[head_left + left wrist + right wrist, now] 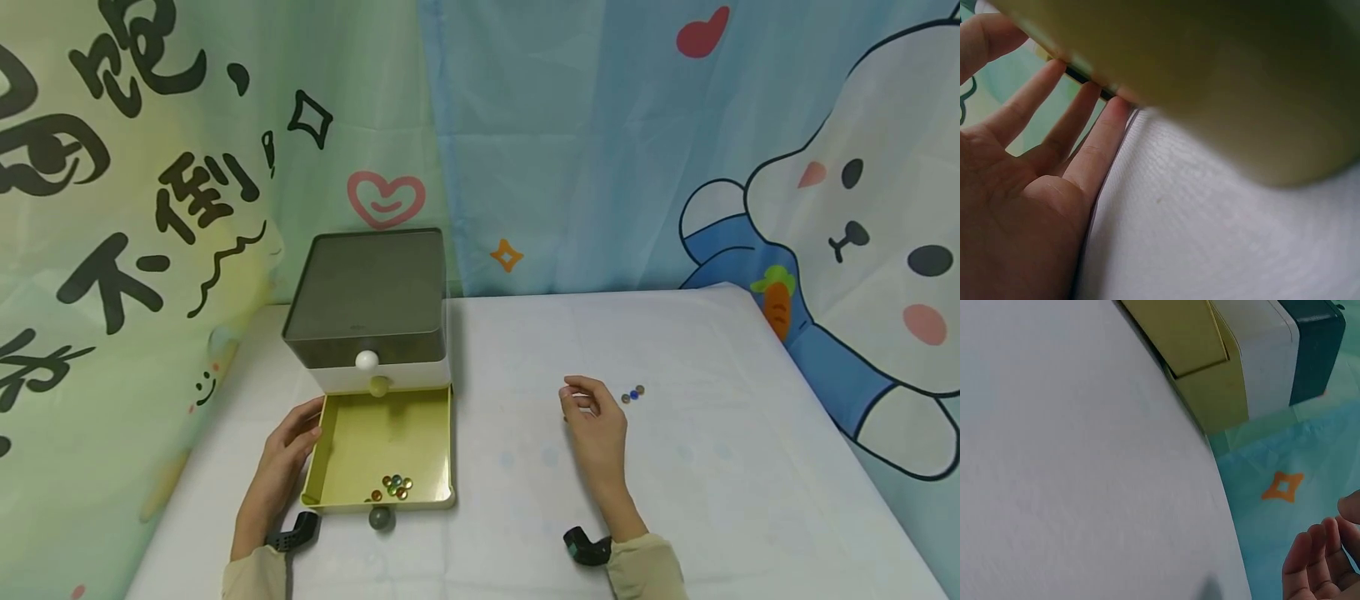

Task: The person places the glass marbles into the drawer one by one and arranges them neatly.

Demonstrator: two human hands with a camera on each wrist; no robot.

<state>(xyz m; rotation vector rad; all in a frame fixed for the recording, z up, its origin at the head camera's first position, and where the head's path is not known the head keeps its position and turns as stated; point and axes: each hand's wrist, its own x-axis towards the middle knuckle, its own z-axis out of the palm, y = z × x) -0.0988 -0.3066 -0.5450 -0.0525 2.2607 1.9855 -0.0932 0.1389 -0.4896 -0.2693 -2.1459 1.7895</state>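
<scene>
The olive-yellow drawer [337,492] of a small cabinet [367,292] is pulled out, with several glass marbles [396,480] near its front. My left hand [281,458] rests against the drawer's left side; in the left wrist view its extended fingertips [1117,106] touch the drawer edge. My right hand [598,429] is over the table to the right of the drawer, fingers bent and thumb close to them. I cannot tell whether it holds something. Three marbles [633,395], one blue, lie just right of it. A tiny brownish spot shows beside its thumb.
The cabinet has a dark grey top and a white upper drawer with a white knob [367,360]. A grey knob [381,518] sticks out from the open drawer's front. A white cloth [510,533] covers the table. Behind it hangs a printed curtain [562,150].
</scene>
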